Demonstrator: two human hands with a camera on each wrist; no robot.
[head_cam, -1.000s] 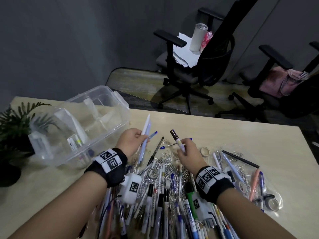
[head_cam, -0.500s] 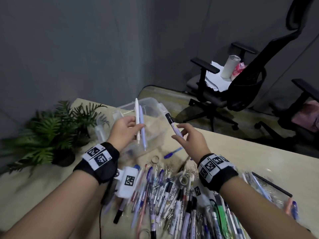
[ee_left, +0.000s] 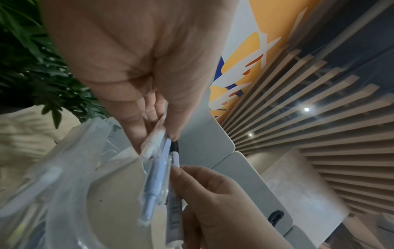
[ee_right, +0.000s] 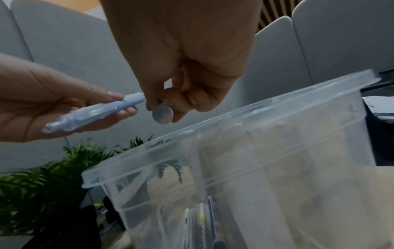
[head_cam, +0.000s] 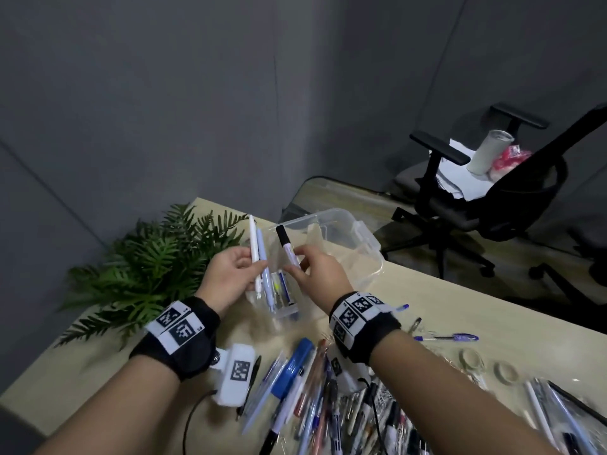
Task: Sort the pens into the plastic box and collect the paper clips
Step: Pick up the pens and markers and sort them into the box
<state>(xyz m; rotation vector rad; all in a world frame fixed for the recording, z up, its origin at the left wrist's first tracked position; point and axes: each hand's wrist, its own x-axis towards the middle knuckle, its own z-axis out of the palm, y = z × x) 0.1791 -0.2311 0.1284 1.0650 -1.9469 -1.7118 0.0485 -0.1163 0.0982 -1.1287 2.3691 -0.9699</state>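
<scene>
A: What is the left hand (head_cam: 230, 274) doing?

B: It pinches two pens between thumb and fingers: a white pen (head_cam: 253, 247) and a light blue pen (head_cam: 264, 270). Both stand almost straight up. In the left wrist view the blue one looks wrapped in clear plastic.

A: And the right hand (head_cam: 320, 272)?

B: Its fingers curl round a marker with a black cap (head_cam: 286, 246). The cap points up toward 11 o'clock. The marker is just beside the two pens, close enough that I cannot tell if they touch.

A: Where is the plastic box (head_cam: 356, 238)?

B: On the table (head_cam: 460, 300), right behind both hands, at 12 o'clock from them. It is clear and its top is open. A few pens (ee_right: 211, 217) already lie at its bottom. The hands hang above its near rim.

A: Where are the other pens?

B: A big pile of pens (head_cam: 328, 399) lies at 6 o'clock, under the wrists. One blue pen (head_cam: 448, 338) lies alone at 3 o'clock. Shiny paper clips (head_cam: 382, 400) are mixed into the pile, but they are small and blurry.

A: Is there room to move?

B: The table is bare between the box and the far edge at 2 o'clock. A green plant (head_cam: 144, 267) sits at 9 o'clock, close to the left hand and the box.

A: What about the room?

B: Grey walls. A black office chair (head_cam: 512, 198) stands at 2 o'clock, well apart from the table, with papers and a white cup (head_cam: 489, 152) on its seat.
</scene>
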